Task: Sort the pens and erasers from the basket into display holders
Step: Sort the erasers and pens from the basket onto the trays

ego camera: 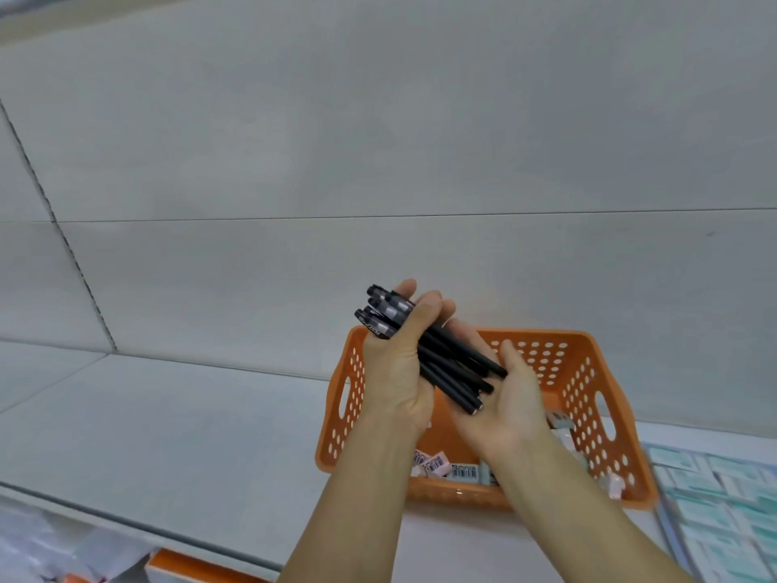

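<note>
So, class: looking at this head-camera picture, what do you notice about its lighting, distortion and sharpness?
Head view: light is soft and even, with no glare and only faint shadows; the wide lens bends the shelf edges; the pens are fairly sharp, but the erasers in the basket and the bottom corners look soft.

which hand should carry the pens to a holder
Left, probably. The left hand has its fingers curled round the pens near their capped ends, while the right hand lies open under their tips, only supporting them above the basket.
</note>
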Tool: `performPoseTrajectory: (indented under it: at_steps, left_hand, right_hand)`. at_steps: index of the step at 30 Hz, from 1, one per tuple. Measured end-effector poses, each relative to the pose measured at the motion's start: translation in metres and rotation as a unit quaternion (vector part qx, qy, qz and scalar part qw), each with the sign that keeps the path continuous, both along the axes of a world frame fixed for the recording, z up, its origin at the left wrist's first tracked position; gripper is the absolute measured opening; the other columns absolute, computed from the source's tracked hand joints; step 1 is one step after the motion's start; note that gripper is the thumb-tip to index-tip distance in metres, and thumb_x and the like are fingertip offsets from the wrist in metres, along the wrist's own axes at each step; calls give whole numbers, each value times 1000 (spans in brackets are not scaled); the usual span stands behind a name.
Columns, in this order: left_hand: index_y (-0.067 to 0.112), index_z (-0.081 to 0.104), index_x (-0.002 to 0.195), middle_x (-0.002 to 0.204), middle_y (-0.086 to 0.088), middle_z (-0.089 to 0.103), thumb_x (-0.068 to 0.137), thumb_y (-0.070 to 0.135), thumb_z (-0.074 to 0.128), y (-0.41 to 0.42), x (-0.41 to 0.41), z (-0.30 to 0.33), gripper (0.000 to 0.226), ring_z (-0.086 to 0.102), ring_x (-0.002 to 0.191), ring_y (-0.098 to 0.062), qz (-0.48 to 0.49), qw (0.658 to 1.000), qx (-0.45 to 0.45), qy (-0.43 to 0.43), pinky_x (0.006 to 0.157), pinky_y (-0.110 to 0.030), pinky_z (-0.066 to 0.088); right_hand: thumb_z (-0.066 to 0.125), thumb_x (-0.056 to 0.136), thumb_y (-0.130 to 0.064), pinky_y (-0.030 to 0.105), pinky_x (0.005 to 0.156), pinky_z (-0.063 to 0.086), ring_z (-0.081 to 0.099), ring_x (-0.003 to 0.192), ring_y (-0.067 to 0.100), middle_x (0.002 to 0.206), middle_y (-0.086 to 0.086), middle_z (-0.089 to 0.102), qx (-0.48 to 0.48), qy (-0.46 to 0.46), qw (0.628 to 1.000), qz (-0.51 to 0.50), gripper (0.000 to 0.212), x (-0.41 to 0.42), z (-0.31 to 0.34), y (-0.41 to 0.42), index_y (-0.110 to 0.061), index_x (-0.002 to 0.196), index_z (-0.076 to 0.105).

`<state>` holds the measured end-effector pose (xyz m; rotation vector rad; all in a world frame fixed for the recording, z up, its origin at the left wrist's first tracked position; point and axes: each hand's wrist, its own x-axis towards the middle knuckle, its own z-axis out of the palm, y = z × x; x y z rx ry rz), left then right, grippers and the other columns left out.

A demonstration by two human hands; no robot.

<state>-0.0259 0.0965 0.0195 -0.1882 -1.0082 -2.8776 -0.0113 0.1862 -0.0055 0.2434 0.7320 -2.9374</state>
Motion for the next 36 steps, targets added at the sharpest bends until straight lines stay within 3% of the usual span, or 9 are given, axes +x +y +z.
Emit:
performPoseTrajectory:
  at_steps: [7, 11, 19, 23, 27, 30, 31, 33, 36]
  left_hand:
    - [7, 62, 93, 73, -7, 64, 75, 20, 76, -11, 0, -2, 26, 65, 68, -21, -35, 999, 3, -29, 68, -35, 58]
    - [8, 62, 94, 84, -11, 67, 72, 9, 78, -14, 1, -4, 27, 67, 72, -21, -48, 999, 0, -5, 66, -34, 57]
    - [12, 68, 80, 76, -10, 69, 81, 11, 72, -24, 1, -7, 4, 67, 65, -20, -37, 995, -90, -19, 62, -32, 57]
    - [25, 75, 63, 83, -9, 75, 87, 17, 68, -19, 7, -4, 26, 72, 90, -27, -5, 979, -202, 35, 91, -43, 53]
    - [18, 76, 75, 91, -8, 76, 85, 24, 70, 2, 22, -2, 13, 72, 93, -21, -8, 966, -254, 36, 91, -39, 53]
    - [10, 76, 92, 93, -3, 77, 84, 28, 72, 28, 36, 0, 21, 72, 93, -14, -13, 962, -270, 32, 92, -36, 51]
    - [9, 76, 92, 92, -3, 77, 83, 28, 73, 37, 40, 2, 21, 72, 93, -14, -14, 963, -266, 30, 91, -35, 52]
    - [7, 76, 89, 92, -9, 76, 77, 24, 77, 53, 46, 5, 21, 72, 92, -19, -34, 966, -255, 36, 87, -35, 54]
    - [16, 74, 92, 97, -12, 74, 70, 16, 79, 76, 53, 6, 23, 72, 85, -24, -105, 983, -141, 61, 80, -37, 57]
  right_hand:
    - [57, 90, -20, 38, 74, 58, 71, 96, 25, 115, 13, 69, 44, 32, 998, -13, 31, 6, 3, 1, -9, 118, 67]
    - [37, 101, -39, 44, 93, 51, 66, 108, 31, 117, 17, 68, 25, 45, 999, 2, 46, 10, 2, -10, -6, 119, 65]
    - [33, 101, -46, 42, 91, 52, 67, 107, 22, 115, 9, 70, 218, 93, 971, -20, 52, 23, -8, -11, -11, 116, 67]
    - [63, 91, -29, 42, 89, 55, 70, 99, 19, 104, 3, 74, 483, 183, 854, 68, 23, 42, 1, 11, -19, 111, 70]
    - [76, 71, -17, 43, 66, 53, 63, 67, 16, 73, 1, 66, 676, 198, 709, 22, 20, 45, 8, 22, -18, 88, 66]
    - [64, 75, -24, 41, 64, 54, 65, 73, 13, 84, -7, 68, 808, 213, 540, -101, 41, 46, 1, 28, -31, 113, 51]
    - [62, 78, -26, 41, 66, 54, 66, 76, 14, 88, -7, 68, 813, 211, 525, -136, 47, 50, -1, 33, -33, 121, 45]
    - [61, 80, -23, 34, 63, 52, 64, 71, 11, 82, -10, 68, 779, 223, 564, -160, 38, 63, -1, 49, -34, 114, 49]
    - [55, 80, 1, 22, 45, 36, 42, 44, 7, 52, -10, 46, 676, 228, 699, -54, 23, 86, 11, 89, -20, 74, 47]
